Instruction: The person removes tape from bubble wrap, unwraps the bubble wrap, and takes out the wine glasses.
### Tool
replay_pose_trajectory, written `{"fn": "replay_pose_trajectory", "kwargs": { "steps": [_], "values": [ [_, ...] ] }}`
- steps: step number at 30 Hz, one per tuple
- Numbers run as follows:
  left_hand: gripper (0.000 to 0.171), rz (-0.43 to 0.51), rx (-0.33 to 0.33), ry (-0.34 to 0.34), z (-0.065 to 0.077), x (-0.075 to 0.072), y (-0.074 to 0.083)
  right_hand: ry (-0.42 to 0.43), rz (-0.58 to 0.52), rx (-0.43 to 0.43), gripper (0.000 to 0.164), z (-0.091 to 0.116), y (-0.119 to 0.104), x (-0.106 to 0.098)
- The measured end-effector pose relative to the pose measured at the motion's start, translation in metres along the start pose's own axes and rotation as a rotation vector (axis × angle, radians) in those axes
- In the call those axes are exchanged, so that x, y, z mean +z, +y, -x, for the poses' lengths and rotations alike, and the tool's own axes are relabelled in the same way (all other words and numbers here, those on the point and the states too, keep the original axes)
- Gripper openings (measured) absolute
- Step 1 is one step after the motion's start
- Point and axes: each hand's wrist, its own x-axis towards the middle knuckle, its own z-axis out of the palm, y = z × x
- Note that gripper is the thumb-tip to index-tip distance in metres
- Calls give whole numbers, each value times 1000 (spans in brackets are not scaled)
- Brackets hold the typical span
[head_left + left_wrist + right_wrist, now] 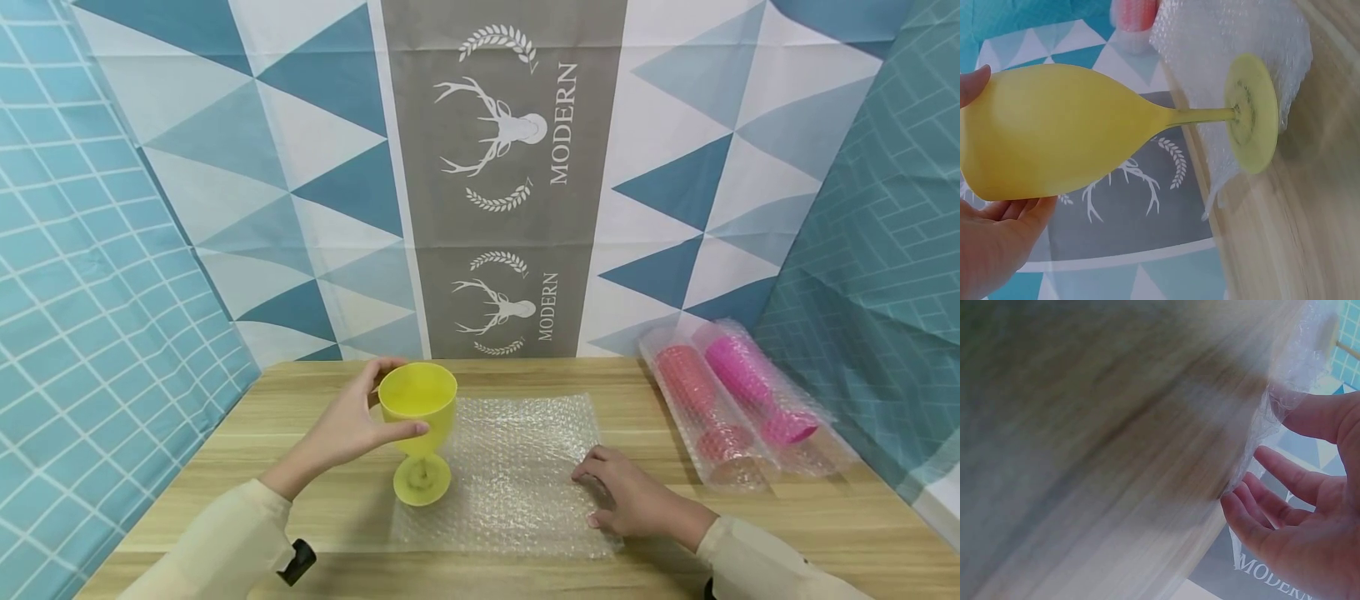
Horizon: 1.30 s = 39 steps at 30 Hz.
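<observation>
My left hand [358, 421] grips a yellow plastic goblet [420, 408] by its bowl, with the thumb on the near side and the fingers behind. The goblet is over the left part of a sheet of clear bubble wrap [517, 475] spread on the table. In the left wrist view the goblet's stem and round foot [1251, 115] show in full, with the wrap behind the foot. Fingertips of my right hand [637, 496] touch the right edge of the wrap. Those fingers are relaxed and spaced apart, as the right wrist view shows.
Toward the back right of the wooden table [315, 517] lie a red goblet [693, 387] and a pink goblet [750, 379], each rolled in bubble wrap. Patterned cloth [502, 192] hangs behind the table and along both sides.
</observation>
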Motion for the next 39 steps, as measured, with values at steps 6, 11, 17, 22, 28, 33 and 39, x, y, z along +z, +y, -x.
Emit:
{"fn": "replay_pose_trajectory", "kwargs": {
  "steps": [6, 11, 17, 22, 28, 33, 39],
  "values": [
    [77, 20, -8, 2, -3, -9, 0, 13, 9, -9, 50, 0, 0, 0],
    [77, 45, -19, 0, -5, -15, 2, 14, 6, -6, 49, 0, 0, 0],
    [77, 39, -36, -3, -10, -22, 1, 11, -3, -4, 49, 1, 1, 0],
    [75, 13, -19, 2, -17, -28, 2, 10, -7, -4, 49, 0, 2, 0],
    [75, -45, -18, -4, -21, -33, 5, 13, -2, -11, 49, 1, 2, 1],
    [74, -72, -14, -8, -22, -38, 6, 14, -7, -12, 49, 1, 2, 1],
    [76, -89, -30, -19, -22, -45, 5, 17, -1, -13, 48, 0, 2, 1]
  ]
}}
